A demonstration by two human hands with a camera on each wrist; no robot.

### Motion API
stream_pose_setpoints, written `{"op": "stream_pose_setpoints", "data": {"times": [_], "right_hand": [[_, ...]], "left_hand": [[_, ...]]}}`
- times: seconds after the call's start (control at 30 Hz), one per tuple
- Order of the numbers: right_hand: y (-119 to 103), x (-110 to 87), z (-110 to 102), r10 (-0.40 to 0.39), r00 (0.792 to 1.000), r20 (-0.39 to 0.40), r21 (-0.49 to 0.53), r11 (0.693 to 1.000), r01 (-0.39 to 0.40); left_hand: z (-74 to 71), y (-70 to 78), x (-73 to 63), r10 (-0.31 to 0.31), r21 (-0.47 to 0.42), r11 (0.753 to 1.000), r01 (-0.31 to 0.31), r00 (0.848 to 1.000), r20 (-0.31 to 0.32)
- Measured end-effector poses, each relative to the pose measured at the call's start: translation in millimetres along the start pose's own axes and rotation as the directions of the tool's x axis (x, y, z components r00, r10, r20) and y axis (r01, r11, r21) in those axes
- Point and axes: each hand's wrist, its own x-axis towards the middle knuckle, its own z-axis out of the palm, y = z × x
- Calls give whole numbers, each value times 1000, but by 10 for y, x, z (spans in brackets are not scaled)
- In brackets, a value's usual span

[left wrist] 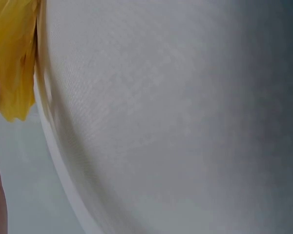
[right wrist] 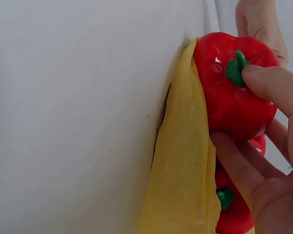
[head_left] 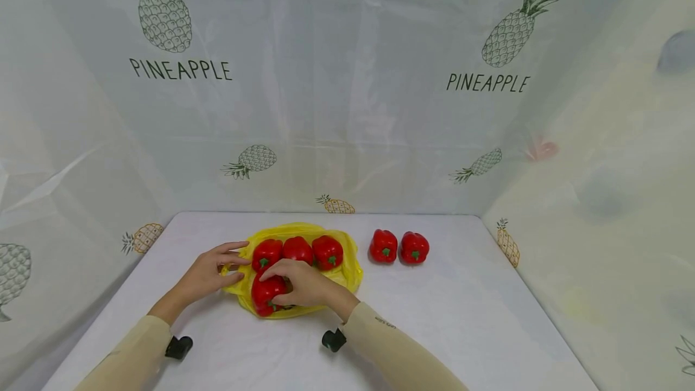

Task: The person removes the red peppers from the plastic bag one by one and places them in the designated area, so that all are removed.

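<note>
Brightly red, glossy, green-stemmed pepper [right wrist: 234,109]

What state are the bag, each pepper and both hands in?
Yellow bag: spread open
Front red pepper: gripped, thumb at its stem
Three back peppers: in the bag, side by side
Two right peppers: outside the bag, ungripped
Left hand: touching the bag's left edge
Right hand: holding the front pepper

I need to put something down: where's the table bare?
The table is bare between the two loose peppers and its right edge, and in front of them, beyond the right sleeve. Crowded: the yellow bag, with the left hand at its rim and the right hand gripping the front pepper.
</note>
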Motion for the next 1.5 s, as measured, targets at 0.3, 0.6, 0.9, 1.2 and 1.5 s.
{"op": "stream_pose_setpoints", "data": {"times": [0.3,0.6,0.9,1.2,1.5], "right_hand": [[-70,-31,-24,27,1000,-1,-40,999,-27],[-71,-113,-90,33,999,-4,-11,999,-33],[-37,-291,-290,31,999,-40,1,1000,-31],[43,-545,-578,38,997,-66,57,998,-34],[215,-938,-923,133,986,-103,152,981,-117]], "left_hand": [[-5,-11,-19,18,-2,1000,-18,1000,-10],[-1,-12,-35,3,-2,1000,-3,1000,-9],[-5,-47,-2,34,6,999,-34,999,-20],[-18,-7,3,12,-1,1000,-13,1000,-21],[-17,-29,-14,-8,9,1000,8,1000,-8]]}}
